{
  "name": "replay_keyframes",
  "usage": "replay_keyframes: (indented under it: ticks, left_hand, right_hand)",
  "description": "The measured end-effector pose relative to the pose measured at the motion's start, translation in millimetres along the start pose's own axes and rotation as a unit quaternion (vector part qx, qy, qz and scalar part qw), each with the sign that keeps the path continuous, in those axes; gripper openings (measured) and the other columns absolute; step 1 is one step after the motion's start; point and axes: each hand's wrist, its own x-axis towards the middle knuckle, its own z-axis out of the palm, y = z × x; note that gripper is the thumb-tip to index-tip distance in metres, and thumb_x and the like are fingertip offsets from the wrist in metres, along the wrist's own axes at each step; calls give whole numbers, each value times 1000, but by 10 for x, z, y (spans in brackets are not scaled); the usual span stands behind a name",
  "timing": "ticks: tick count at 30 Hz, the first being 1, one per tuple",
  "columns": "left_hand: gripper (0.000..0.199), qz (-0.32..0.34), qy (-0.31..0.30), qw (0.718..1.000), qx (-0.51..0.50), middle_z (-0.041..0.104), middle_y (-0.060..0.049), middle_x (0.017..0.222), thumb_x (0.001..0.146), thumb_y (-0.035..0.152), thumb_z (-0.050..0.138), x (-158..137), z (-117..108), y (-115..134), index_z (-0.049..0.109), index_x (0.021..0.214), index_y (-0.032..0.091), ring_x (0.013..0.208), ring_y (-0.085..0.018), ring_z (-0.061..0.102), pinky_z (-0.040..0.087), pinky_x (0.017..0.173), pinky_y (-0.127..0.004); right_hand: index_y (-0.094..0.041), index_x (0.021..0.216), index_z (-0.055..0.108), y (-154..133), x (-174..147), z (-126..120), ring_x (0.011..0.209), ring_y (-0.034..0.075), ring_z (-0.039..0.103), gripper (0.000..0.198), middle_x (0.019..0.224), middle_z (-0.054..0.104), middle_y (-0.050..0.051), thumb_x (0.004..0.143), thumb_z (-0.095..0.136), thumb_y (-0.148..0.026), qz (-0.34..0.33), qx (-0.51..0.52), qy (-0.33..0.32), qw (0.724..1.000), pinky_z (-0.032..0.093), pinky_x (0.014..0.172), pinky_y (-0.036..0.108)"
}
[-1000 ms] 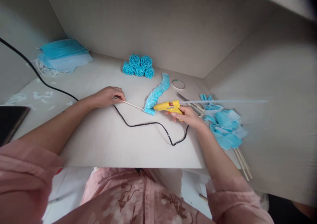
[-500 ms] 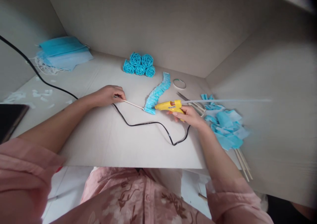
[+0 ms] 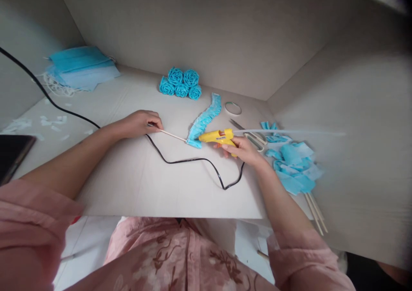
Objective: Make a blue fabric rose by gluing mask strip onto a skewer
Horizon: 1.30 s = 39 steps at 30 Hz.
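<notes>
The person's left hand (image 3: pixel 141 123) pinches a stick (image 3: pixel 174 135) against a ruffled blue strip (image 3: pixel 205 118); right hand (image 3: pixel 246 151) holds a yellow glue gun (image 3: pixel 219 136).

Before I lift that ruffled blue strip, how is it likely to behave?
The ruffled blue strip is probably floppy, since it lies in a loose, gathered curve. It looks light, being made of thin sheet. Its near end might tug at the thin stick in the left hand, whose tip appears to meet it.

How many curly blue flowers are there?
5 blue flowers, grouped near the back wall: two side by side in the upper row, three side by side in the lower row. More could be hidden behind them.
</notes>
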Motion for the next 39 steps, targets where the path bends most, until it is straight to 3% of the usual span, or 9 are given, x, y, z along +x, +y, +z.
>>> replay_keyframes:
  ticks: [4, 10, 16, 20, 24, 29, 33, 39]
  left_hand:
    - [29, -5, 4, 1000, 2, 69, -3, 88, 89, 43, 56, 3, -1, 5, 74, 85, 20, 82, -15, 62, 44, 75, -23]
    - [30, -7, -5, 1000, 2, 69, -3, 89, 90, 45, 56, 0, -15, 21, 73, 86, 20, 84, -16, 63, 44, 77, -23]
    - [31, -5, -1, 1000, 4, 69, -3, 90, 90, 46, 56, -3, -7, -1, 74, 86, 20, 84, -16, 62, 44, 77, -23]
    - [32, -2, 0, 1000, 2, 70, -3, 89, 91, 47, 57, -3, -4, -2, 74, 86, 21, 84, -16, 62, 44, 77, -23]
    - [32, -2, 3, 1000, -1, 70, -3, 89, 90, 47, 57, -2, -7, 9, 74, 86, 20, 83, -16, 62, 44, 76, -23]
    - [36, -7, -4, 1000, 8, 70, -3, 90, 92, 52, 55, -1, -12, 11, 74, 87, 21, 84, -16, 62, 44, 77, -23]
    - [40, -4, 1, 1000, 9, 70, -4, 90, 93, 55, 54, -5, -10, 13, 74, 87, 21, 84, -16, 62, 45, 76, -23]
    - [40, 0, 6, 1000, 2, 70, -4, 88, 91, 55, 55, -7, 1, -5, 73, 85, 21, 82, -16, 62, 44, 75, -24]
  right_hand:
    - [-13, 108, 77, 10, -37, -83, 55, 13, 52, 51, 66, 67, 4, 87, 65, -58, 7, -9, 17, 1000, 34, 48, 25]
    - [-18, 107, 77, 25, -36, -34, 64, 16, 61, 48, 109, 77, 11, 84, 68, -59, 2, 52, 44, 998, 38, 47, 26]
    - [-16, 106, 77, 34, 13, 22, 57, 14, 54, 49, 84, 76, 7, 82, 70, -59, 10, 16, 11, 1000, 38, 48, 26]
    - [-16, 105, 78, 40, -19, -36, 57, 13, 54, 46, 98, 78, 10, 84, 70, -56, 6, -2, 34, 999, 37, 49, 26]
    - [-17, 107, 77, 25, -34, -35, 64, 15, 61, 46, 114, 76, 12, 83, 70, -55, 2, 45, 46, 998, 36, 47, 26]
    - [-15, 107, 77, 6, -9, -4, 55, 13, 52, 49, 80, 74, 6, 83, 69, -57, 9, 4, 20, 1000, 36, 49, 26]
    - [-14, 105, 78, 23, -26, -56, 52, 12, 47, 48, 73, 72, 5, 85, 68, -57, 11, -24, 26, 999, 32, 48, 26]
    - [-17, 106, 76, 42, -24, -28, 63, 15, 60, 46, 110, 77, 11, 82, 70, -57, -2, 57, 32, 998, 38, 47, 26]
